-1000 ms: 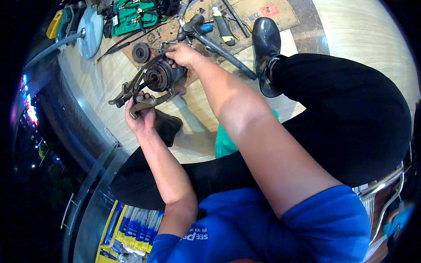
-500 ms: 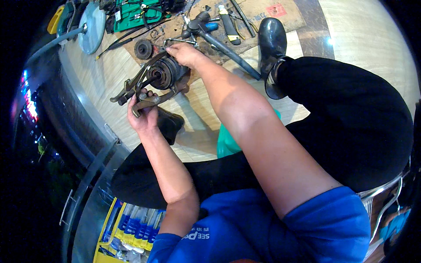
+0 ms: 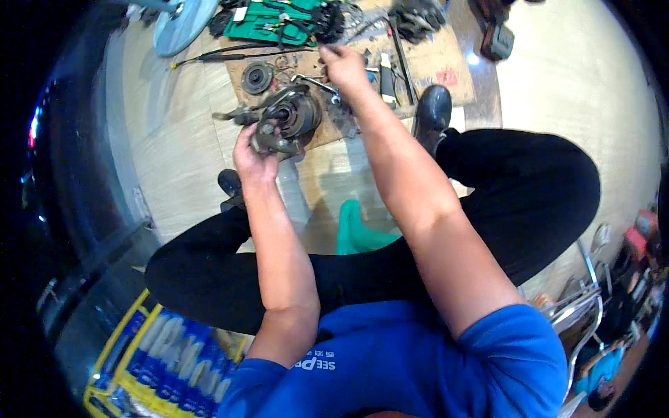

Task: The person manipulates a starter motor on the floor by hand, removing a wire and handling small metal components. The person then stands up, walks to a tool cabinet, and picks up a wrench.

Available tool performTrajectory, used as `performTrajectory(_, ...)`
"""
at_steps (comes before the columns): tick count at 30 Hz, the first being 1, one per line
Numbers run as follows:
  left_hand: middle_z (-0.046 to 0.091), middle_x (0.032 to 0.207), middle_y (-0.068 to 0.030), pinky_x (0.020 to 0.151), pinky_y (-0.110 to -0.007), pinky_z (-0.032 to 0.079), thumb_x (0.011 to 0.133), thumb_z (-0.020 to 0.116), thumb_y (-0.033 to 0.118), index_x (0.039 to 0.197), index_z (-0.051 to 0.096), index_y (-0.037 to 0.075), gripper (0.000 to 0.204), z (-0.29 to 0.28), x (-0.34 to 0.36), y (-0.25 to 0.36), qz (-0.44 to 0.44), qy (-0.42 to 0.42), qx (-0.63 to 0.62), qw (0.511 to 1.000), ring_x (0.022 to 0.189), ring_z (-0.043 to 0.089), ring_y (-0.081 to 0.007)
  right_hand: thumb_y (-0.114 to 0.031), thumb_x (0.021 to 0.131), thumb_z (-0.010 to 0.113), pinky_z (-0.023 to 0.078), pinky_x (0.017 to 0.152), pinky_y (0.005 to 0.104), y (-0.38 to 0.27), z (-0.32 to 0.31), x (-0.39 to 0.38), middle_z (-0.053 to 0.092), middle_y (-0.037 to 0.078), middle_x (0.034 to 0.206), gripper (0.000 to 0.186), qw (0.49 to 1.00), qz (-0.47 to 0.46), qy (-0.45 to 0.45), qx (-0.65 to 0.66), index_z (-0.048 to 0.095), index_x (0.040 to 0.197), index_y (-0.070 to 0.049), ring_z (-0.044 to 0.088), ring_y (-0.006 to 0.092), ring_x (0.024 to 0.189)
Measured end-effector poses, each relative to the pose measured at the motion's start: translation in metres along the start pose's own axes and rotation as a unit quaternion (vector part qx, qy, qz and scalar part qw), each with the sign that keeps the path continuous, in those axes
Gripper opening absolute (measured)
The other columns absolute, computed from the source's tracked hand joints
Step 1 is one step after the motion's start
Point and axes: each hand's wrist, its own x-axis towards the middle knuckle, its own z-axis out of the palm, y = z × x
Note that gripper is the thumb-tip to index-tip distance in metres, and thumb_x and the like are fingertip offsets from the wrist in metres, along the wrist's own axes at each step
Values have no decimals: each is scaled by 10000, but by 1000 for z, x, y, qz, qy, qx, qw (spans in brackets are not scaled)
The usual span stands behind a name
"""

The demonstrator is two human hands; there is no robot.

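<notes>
My left hand is wrapped around a jaw of a dark metal gear puller, tilted toward me. The puller's arms reach round a grooved round pulley unit, which rests at the near edge of the cardboard. My right hand is off the puller, above the cardboard beyond the pulley unit. Its fingers are curled; what they hold, if anything, is hidden. A wrench lies just below that hand. Left of it a loose round metal disc lies flat.
The cardboard sheet carries a utility knife, a long dark bar and a green tool case. My boot stands at its right edge. A green stool is between my legs. A power tool lies farther right.
My right hand has let go of the puller and moved away to the right. My left hand keeps its hold. The hammer seen earlier no longer shows. The view has shifted.
</notes>
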Motion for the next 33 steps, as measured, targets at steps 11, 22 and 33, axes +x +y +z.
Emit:
performTrajectory(11, 624, 886, -74, 721, -315, 454, 853, 476, 207, 955, 625, 18, 262, 6, 17, -26, 87, -29, 6, 996, 790, 578, -160, -176, 785, 665, 480, 781, 413, -181, 89, -122, 583, 175, 1040, 468, 632, -337, -348, -605, 515, 1218, -83, 573, 379, 937)
performTrajectory(22, 618, 919, -287, 771, -507, 446, 887, 502, 326, 972, 585, -50, 395, 12, 13, -29, 181, 76, 281, 940, 901, 589, -444, -141, 841, 465, 536, 595, 408, -168, 131, -123, 574, 141, 833, 151, 239, -379, -393, -803, 531, 940, -49, 642, 305, 745)
performTrajectory(33, 632, 953, -238, 785, -499, 447, 893, 512, 361, 1015, 557, -9, 392, 22, -6, -10, 108, 101, 295, 944, 910, 597, -423, -272, 885, 515, 505, 613, 433, -157, 125, -110, 609, 164, 781, 248, 246, -328, -361, -838, 487, 904, -27, 632, 336, 696)
